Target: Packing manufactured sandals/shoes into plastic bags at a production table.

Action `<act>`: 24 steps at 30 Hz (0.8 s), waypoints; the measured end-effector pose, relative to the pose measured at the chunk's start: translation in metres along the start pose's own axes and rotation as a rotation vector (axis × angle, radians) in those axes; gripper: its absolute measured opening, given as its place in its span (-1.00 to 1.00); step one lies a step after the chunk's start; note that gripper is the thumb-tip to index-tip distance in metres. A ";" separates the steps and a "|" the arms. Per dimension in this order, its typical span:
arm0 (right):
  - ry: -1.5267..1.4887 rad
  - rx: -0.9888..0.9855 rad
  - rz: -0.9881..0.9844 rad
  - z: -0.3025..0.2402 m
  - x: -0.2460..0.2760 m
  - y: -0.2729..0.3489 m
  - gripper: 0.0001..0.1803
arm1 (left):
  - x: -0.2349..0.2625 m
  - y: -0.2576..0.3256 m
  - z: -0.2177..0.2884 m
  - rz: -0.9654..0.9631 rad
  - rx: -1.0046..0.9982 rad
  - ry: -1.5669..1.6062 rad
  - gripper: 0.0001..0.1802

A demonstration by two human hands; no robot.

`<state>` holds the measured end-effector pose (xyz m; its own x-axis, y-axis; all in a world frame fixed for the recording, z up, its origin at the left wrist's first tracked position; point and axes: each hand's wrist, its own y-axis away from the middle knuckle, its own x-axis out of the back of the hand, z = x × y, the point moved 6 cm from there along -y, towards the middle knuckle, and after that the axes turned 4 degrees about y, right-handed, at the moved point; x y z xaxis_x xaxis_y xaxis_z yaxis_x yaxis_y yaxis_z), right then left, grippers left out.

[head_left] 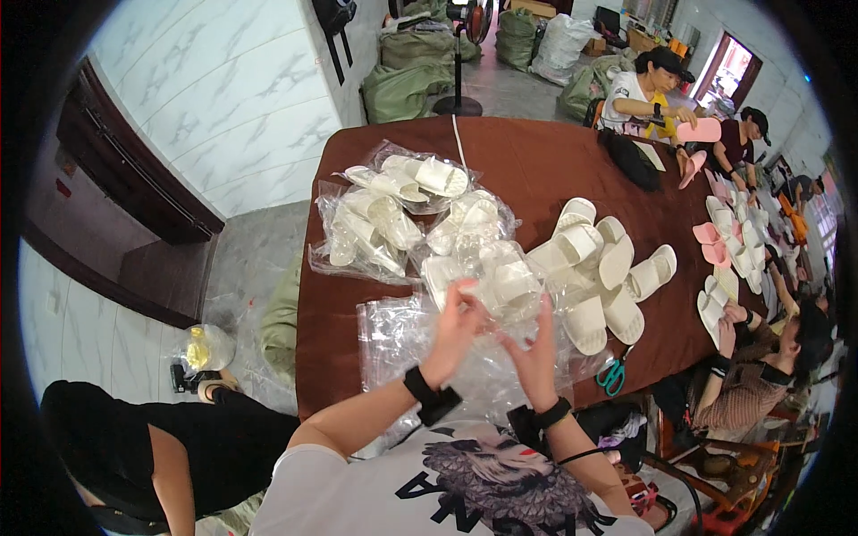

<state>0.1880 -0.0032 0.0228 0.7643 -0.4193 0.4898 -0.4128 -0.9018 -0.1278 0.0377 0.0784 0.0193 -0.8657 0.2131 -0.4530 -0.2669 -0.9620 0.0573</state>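
Note:
My left hand (pixel 458 329) and my right hand (pixel 534 359) reach over the table at the near edge of a clear plastic bag (pixel 511 284) with white slippers inside. Both hands have thumb and fingers apart, the fingertips at or just over the film; slight blur hides how firmly they touch it. Under my wrists lies a pile of flat clear bags (pixel 391 335). Beyond my hands sit several bagged pairs of white slippers (pixel 380 223). Unbagged white slippers (pixel 585 323) are heaped right of my right hand.
Green-handled scissors (pixel 612 377) lie near the table's front right edge. The brown-covered table (pixel 536 147) carries a black bag (pixel 630 161) and pink slippers (pixel 712 243) farther right. Co-workers handle slippers along the right side; another person (pixel 170 447) is close at my left. A fan (pixel 458 103) stands behind.

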 end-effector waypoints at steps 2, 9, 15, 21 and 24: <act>0.154 0.141 0.108 0.019 0.012 -0.012 -0.23 | -0.014 0.024 -0.028 -0.237 0.198 -0.088 -0.67; 0.221 -0.014 0.218 0.067 0.043 -0.009 -0.77 | 0.101 -0.053 0.013 0.259 -0.386 -0.899 -0.82; -0.132 -0.151 0.225 0.126 0.027 -0.004 -0.75 | 0.122 -0.122 -0.088 -0.174 0.357 -0.641 -0.82; -0.138 -0.196 0.269 0.133 0.027 0.007 -0.72 | 0.105 -0.128 -0.122 -0.694 0.321 -1.227 -0.63; -0.479 -0.399 0.284 0.151 0.022 0.015 -0.72 | 0.102 -0.128 -0.129 -0.758 0.651 -0.979 -0.61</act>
<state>0.2731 -0.0419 -0.0987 0.6960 -0.7171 0.0370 -0.7107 -0.6807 0.1777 0.0384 0.2013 -0.1486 -0.2927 0.9299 0.2228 -0.7097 -0.3675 0.6011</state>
